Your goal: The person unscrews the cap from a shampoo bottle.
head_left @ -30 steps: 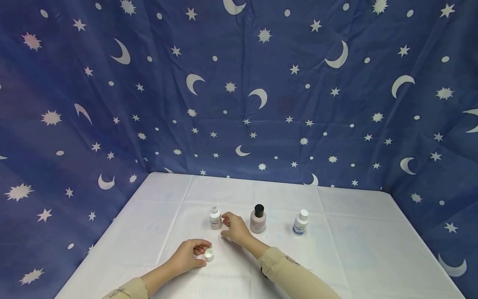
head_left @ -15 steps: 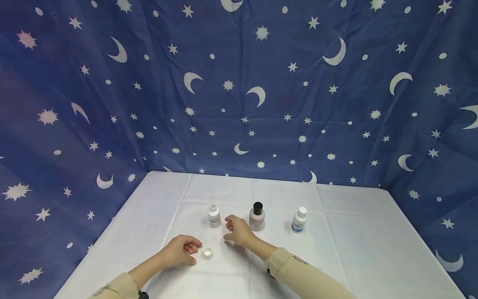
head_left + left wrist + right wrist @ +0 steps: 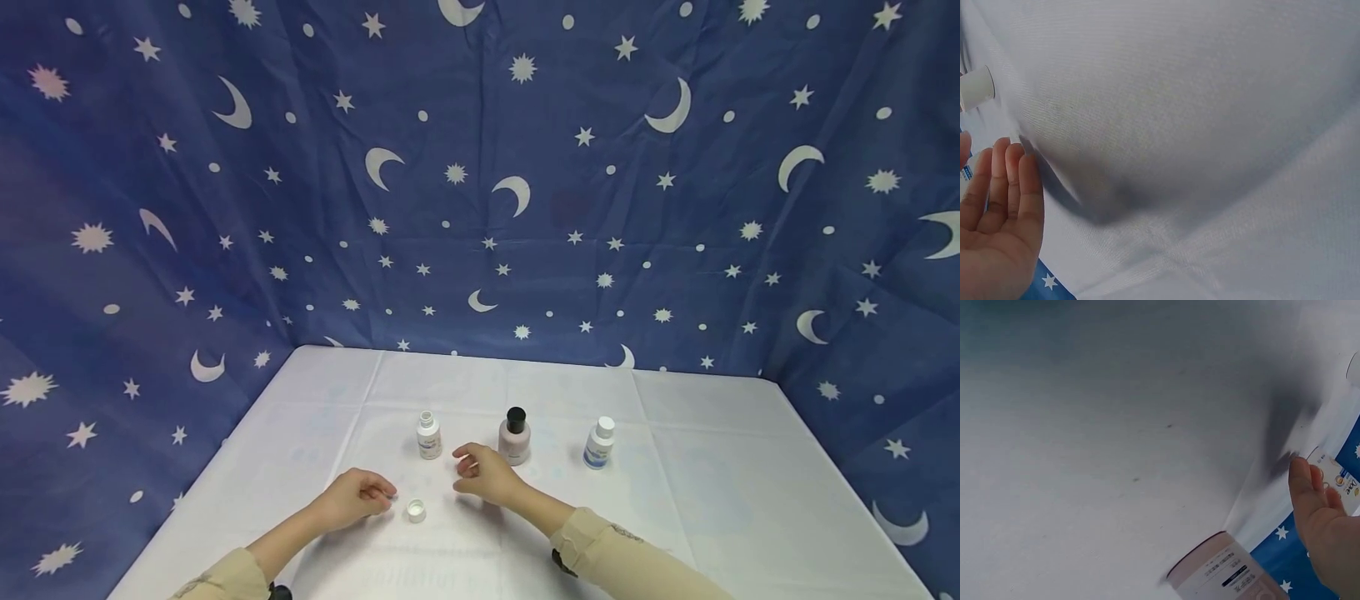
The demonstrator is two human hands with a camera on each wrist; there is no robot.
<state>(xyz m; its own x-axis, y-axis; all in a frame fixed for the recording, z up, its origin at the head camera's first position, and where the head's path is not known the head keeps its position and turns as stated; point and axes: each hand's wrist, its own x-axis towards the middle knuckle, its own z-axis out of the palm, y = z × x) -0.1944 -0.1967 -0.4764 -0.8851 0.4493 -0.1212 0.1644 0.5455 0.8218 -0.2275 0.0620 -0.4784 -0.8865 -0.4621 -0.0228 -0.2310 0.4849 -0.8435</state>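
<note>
Beside a small white bottle cap (image 3: 416, 511), lying with its hollow side showing, my left hand (image 3: 352, 500) hovers with relaxed fingers and holds nothing. In the left wrist view, that white cap (image 3: 977, 87) appears beyond the fingers (image 3: 1015, 181). My right hand (image 3: 487, 477), loosely curved and holding nothing, is between an uncapped white bottle (image 3: 429, 437) and a pink bottle (image 3: 514, 446) with a black cap. Both bottles stand upright. The right wrist view shows the uncapped bottle's Dove label (image 3: 1344, 481) behind the fingers and the pink bottle (image 3: 1222, 575) lower down.
A second white bottle (image 3: 598, 446), capped and with a blue label band, stands upright to the right of the pink one. Everything rests on a white cloth-covered table (image 3: 720, 500). A blue curtain (image 3: 480, 208) with moons and stars encloses the back and sides.
My left hand has drawn back leftward from the cap, leaving it on the table. My right hand has moved slightly right and nearer, away from the uncapped bottle. The bottles stay put.
</note>
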